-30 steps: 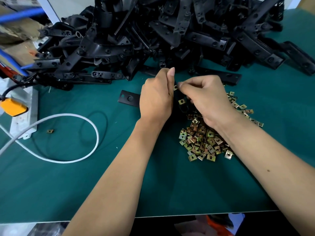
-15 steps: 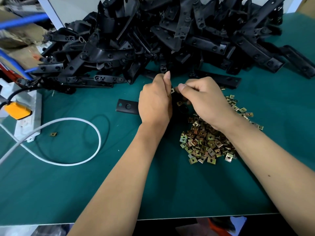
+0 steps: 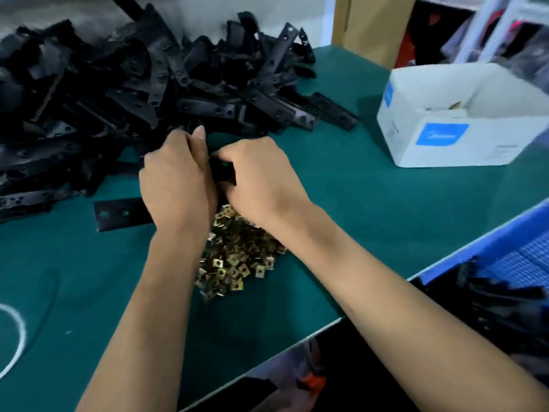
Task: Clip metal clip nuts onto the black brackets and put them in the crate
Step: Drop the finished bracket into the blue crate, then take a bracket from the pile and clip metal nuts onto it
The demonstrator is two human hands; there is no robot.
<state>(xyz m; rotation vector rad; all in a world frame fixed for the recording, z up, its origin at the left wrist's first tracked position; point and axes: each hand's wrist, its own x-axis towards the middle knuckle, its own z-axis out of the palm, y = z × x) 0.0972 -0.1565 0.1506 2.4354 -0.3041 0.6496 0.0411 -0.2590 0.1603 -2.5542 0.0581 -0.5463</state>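
Right above the clip nuts (image 3: 237, 257), both hands clamp one black bracket (image 3: 222, 171): left hand (image 3: 175, 179) steadies, right hand (image 3: 261, 176) presses, probably seating a nut. Crate (image 3: 505, 257) waits at 4 o'clock, so drop-off's short.

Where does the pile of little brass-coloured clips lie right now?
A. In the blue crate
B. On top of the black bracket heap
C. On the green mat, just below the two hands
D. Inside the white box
C: the clip nuts lie loose on the green mat, beneath the left hand and right hand.
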